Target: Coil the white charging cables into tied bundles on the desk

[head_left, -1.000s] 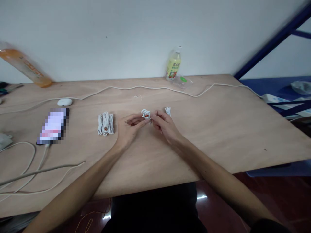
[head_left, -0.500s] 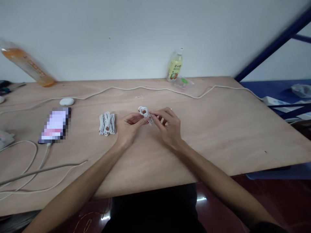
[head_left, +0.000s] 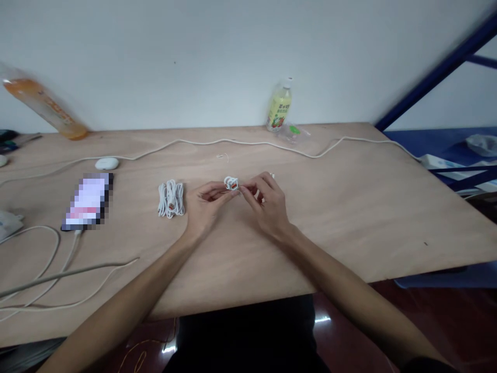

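Note:
A small coil of white cable with an orange-tipped plug [head_left: 232, 183] is held just above the wooden table [head_left: 349, 207], pinched from both sides. My left hand [head_left: 205, 204] grips it from the left with thumb and fingertips. My right hand [head_left: 267, 206] pinches it from the right, fingers curled. A finished bundle of white cable [head_left: 170, 198] lies on the table to the left of my left hand. Another white cable piece is mostly hidden behind my right hand.
A phone [head_left: 88, 201] on a charging lead lies at the left, with a white mouse-like object [head_left: 106, 163] behind it. A long white cord [head_left: 248, 142] crosses the back of the table. A yellow drink bottle [head_left: 278, 107] and an orange bottle [head_left: 46, 111] stand by the wall. Blue shelving [head_left: 458, 155] is at the right.
Both hands stayed at the table's middle, turning the small coil between the fingers. My right hand shifted slightly and now covers the cable piece that showed behind it.

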Demonstrator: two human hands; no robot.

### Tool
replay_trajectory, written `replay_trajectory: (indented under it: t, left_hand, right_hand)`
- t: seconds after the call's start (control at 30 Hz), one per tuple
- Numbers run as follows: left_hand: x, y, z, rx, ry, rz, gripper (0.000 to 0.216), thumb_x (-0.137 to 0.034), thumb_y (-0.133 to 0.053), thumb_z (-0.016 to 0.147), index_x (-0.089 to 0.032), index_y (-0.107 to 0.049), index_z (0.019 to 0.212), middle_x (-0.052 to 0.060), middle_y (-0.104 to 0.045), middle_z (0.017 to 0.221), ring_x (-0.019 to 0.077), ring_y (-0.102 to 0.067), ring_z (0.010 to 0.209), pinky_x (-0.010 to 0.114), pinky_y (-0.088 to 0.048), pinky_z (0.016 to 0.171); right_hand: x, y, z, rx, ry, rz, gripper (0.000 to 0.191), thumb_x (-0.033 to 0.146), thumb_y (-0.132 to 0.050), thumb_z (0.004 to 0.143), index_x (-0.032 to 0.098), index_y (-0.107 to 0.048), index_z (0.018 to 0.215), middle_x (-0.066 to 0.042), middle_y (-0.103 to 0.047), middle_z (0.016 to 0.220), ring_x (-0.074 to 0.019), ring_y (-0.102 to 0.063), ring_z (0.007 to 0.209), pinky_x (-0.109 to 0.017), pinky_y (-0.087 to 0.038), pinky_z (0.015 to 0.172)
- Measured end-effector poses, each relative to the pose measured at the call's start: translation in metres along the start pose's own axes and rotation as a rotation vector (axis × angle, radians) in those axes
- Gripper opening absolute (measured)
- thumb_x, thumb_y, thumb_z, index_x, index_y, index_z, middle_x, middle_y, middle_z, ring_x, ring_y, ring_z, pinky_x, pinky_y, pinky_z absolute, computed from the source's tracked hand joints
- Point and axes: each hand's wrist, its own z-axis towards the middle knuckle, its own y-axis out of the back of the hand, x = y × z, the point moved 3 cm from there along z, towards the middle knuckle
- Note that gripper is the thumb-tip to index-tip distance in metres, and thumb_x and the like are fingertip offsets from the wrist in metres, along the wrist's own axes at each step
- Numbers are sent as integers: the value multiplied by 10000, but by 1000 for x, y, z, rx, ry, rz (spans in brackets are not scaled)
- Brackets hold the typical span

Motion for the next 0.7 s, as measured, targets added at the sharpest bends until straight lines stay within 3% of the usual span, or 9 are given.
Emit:
replay_trajectory:
  t: [0.13, 0.33, 0.5, 0.7]
  left_hand:
    - [-3, 1, 0, 16, -92, 36, 267, -331, -1052, 629, -208, -875, 787, 60, -860, 871, 188, -793, 791, 286, -656, 758]
    - [-3, 0, -3, 65, -147, -15, 150, -289, -989, 726, -218, -875, 791, 80, -867, 969, 230, -828, 952, 351, -686, 893]
    - [-1, -1, -2, 35, -52, -43, 205, -268, -1020, 667, -205, -860, 779, 64, -870, 915, 209, -825, 866, 334, -685, 866]
    - [4, -2, 0, 3, 93, -130, 345, -336, -1066, 587, -189, -843, 805, 61, -875, 901, 228, -833, 879, 382, -680, 927]
  right_hand:
    - [-1, -1, 1, 41, 8, 16, 124, 201, -626, 1078, 236, -673, 968, -35, -617, 959, -184, -606, 819, -317, -520, 707]
    - [-1, -4, 1, 122, -85, 83, 171, 232, -564, 1099, 249, -642, 948, -34, -628, 957, -197, -595, 860, -327, -504, 736]
    - [1, -2, 2, 94, -155, 143, 153, 249, -602, 1060, 246, -638, 911, -22, -637, 921, -182, -581, 817, -315, -473, 683]
    - [3, 1, 1, 5, -172, 167, 84, 277, -615, 1051, 247, -694, 1055, -21, -672, 935, -172, -605, 804, -307, -467, 655]
